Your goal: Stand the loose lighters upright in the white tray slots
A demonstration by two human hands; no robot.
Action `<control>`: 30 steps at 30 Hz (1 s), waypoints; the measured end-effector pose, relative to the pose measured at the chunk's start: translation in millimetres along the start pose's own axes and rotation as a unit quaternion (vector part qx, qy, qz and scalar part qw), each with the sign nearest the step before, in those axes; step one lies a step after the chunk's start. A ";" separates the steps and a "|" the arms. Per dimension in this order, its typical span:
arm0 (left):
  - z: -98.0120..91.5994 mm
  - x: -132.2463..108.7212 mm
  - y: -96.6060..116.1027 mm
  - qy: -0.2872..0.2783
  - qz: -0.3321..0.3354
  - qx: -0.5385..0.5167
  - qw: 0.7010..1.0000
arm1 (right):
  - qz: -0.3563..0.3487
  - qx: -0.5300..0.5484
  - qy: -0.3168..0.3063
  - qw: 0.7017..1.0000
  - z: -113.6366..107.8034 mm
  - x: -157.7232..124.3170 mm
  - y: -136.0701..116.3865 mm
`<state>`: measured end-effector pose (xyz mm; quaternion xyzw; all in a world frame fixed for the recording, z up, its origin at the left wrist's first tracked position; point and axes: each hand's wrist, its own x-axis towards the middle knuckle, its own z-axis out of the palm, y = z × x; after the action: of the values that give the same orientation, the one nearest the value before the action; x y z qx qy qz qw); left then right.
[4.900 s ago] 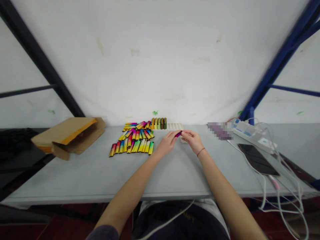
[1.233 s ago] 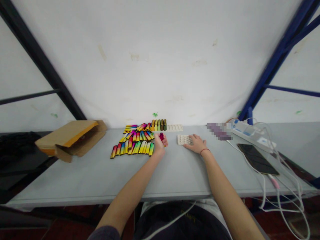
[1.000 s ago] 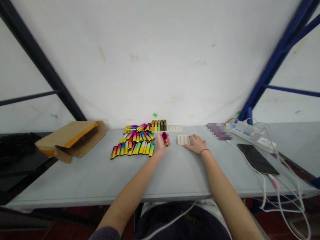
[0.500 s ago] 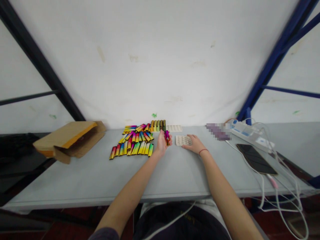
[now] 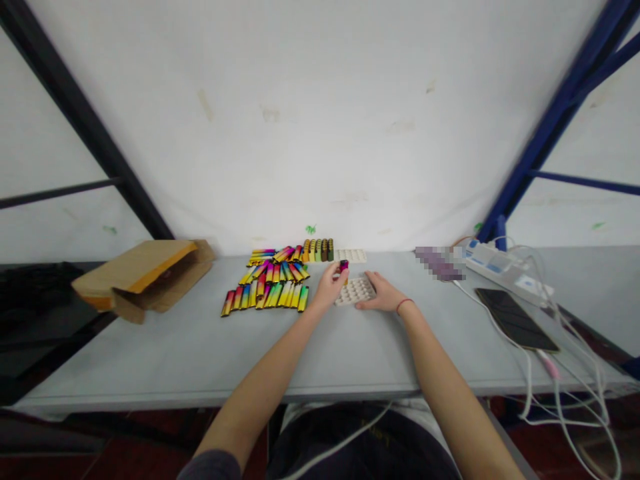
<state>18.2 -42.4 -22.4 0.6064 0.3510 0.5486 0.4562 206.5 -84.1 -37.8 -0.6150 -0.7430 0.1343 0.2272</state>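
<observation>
My left hand (image 5: pixel 330 285) is closed around a shiny purple-and-gold lighter (image 5: pixel 344 267). It holds the lighter upright at the far left corner of a small white tray with rows of pockets (image 5: pixel 356 292). On the tray's right side, my right hand (image 5: pixel 382 293) grips the edge between thumb and fingers. Left of my left hand, several metallic rainbow-coloured lighters (image 5: pixel 273 295) lie in loose rows. Behind them, near the wall, more lighters (image 5: pixel 318 251) stand upright in tidy rows. Another white pocketed tray (image 5: pixel 351 255) lies beside these.
An opened cardboard box (image 5: pixel 145 273) lies on its side at the left of the grey table (image 5: pixel 210 360). To the right are a black phone (image 5: pixel 516 319), a blurred-out object (image 5: pixel 440 263), a white power strip (image 5: pixel 507 270) and tangled white cables (image 5: pixel 527 380). A wall stands behind.
The small tray has shifted left and nearer to me with my right hand, and is now turned at an angle. My left hand has brought the lighter right, over the tray's corner.
</observation>
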 end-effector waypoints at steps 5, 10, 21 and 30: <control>3.3 1.6 1.8 -0.022 -0.006 0.056 0.998 | -0.005 -0.015 -0.060 0.998 -4.7 0.4 -7.3; 14.5 0.6 5.7 -0.064 0.005 0.098 0.993 | -0.021 -0.008 -0.044 0.999 -5.3 0.9 -10.9; 21.8 4.7 5.0 -0.091 0.033 0.142 0.985 | 0.003 0.068 -0.064 0.996 -6.5 -0.9 -8.0; 19.9 7.0 1.6 -0.099 0.031 0.174 0.979 | -0.021 0.065 -0.055 0.996 -5.4 1.0 -2.6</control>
<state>38.8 -39.8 -18.2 0.7381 0.3757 0.4304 0.3588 206.9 -84.1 -31.7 -0.5748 -0.7569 0.2115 0.2281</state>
